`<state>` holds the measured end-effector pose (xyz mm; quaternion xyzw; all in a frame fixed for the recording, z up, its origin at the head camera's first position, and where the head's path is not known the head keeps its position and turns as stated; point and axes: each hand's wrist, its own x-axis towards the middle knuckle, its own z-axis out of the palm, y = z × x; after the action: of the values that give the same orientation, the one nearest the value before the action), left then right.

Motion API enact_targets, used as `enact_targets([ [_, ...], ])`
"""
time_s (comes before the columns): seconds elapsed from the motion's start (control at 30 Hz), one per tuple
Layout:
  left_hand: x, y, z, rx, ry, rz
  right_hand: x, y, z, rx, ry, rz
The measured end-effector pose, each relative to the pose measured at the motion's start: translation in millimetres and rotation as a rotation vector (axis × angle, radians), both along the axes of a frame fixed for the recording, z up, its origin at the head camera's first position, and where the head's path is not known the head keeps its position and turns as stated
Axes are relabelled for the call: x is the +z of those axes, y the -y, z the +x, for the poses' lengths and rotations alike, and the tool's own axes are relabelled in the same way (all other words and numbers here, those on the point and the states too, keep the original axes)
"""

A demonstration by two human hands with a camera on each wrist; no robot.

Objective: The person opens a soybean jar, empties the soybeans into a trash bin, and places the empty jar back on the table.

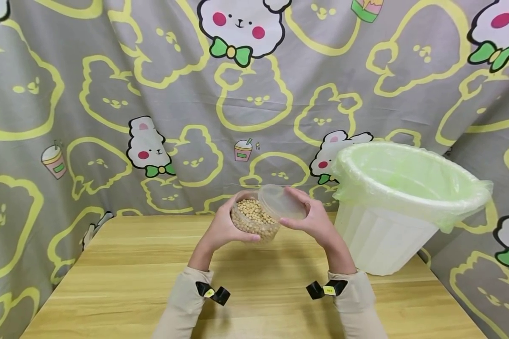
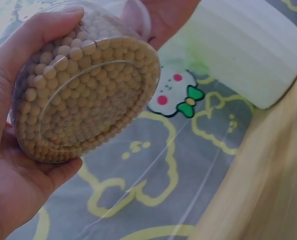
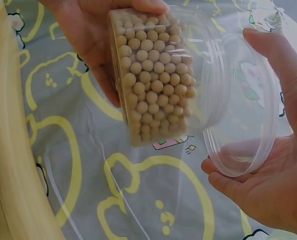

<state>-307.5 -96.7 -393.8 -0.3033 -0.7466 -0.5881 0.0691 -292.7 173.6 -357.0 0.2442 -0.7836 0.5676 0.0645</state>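
A clear round plastic jar (image 1: 254,228) about half full of small beige balls (image 3: 156,75) is held above the table. My left hand (image 1: 223,228) grips it around the side, thumb on the near wall and fingers round the far side. In the left wrist view the jar's ribbed base (image 2: 91,107) shows the balls through it. My right hand (image 1: 316,219) pinches a clear round lid (image 1: 282,202) by its edge, thumb and fingers at opposite sides. The lid stands tilted beside the jar's mouth, overlapping its rim in the head view, and the jar is uncovered.
A white bin (image 1: 377,235) lined with a pale green plastic bag (image 1: 458,202) stands at the right of the wooden table (image 1: 123,282). Behind the table hangs a grey cartoon-print curtain (image 1: 186,103). Black wrist cameras (image 1: 212,293) sit on both sleeves.
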Motion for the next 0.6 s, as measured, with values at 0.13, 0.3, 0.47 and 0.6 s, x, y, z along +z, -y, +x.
enact_targets([
  [0.13, 4.0, 13.0, -0.9, 0.063, 0.008, 0.042, 2.4, -2.3, -0.4, -0.038, 0.024, 0.007],
  [0.3, 10.9, 32.3, 0.2, 0.105, 0.023, 0.150, 4.1, -8.2, -2.4, -0.119, 0.102, 0.023],
  [0.47, 17.6, 51.8, 3.9, 0.157, 0.018, 0.233, -0.5, -11.5, -9.1, -0.161, 0.125, 0.134],
  [0.6, 21.5, 60.3, 5.8, 0.172, 0.001, 0.257, -11.6, -12.2, -12.6, -0.169, 0.118, 0.278],
])
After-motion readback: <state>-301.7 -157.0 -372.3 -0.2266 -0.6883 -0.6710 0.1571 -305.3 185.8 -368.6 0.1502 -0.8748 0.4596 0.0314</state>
